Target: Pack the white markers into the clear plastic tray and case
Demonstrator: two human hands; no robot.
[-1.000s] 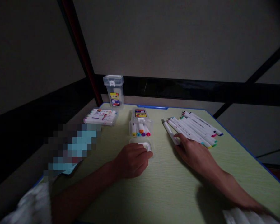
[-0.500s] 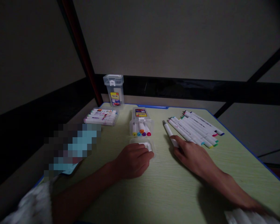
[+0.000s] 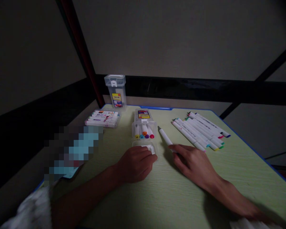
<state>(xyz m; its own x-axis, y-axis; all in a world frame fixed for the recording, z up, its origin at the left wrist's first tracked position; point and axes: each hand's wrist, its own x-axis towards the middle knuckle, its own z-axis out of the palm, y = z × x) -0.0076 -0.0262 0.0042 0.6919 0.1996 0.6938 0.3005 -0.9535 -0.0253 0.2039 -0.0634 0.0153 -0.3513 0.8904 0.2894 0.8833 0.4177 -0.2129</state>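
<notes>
My right hand point(image 3: 193, 162) pinches a white marker point(image 3: 165, 136) by its near end. Its dark grey far tip points up and left toward a clear plastic marker case point(image 3: 143, 116). That case lies on its back with its lid point(image 3: 153, 149) folded open toward me. Inside it are several white markers point(image 3: 145, 129) with yellow, blue, orange, purple and red ends. My left hand point(image 3: 137, 163) is closed at the near edge of the lid and covers part of it; the fingertips are partly hidden. Right of the held marker lie several white markers point(image 3: 199, 130) in a slanted row.
A closed clear case point(image 3: 118, 90) stands upright at the table's back left corner. In front of it lies a flat pack of markers point(image 3: 102, 118). A blurred-out light blue object point(image 3: 82, 149) is at the left edge. The pale green table point(image 3: 166, 197) has blue edging.
My right hand has lifted the marker and carried it left, away from the loose row and closer to the open case. My left hand stays in place.
</notes>
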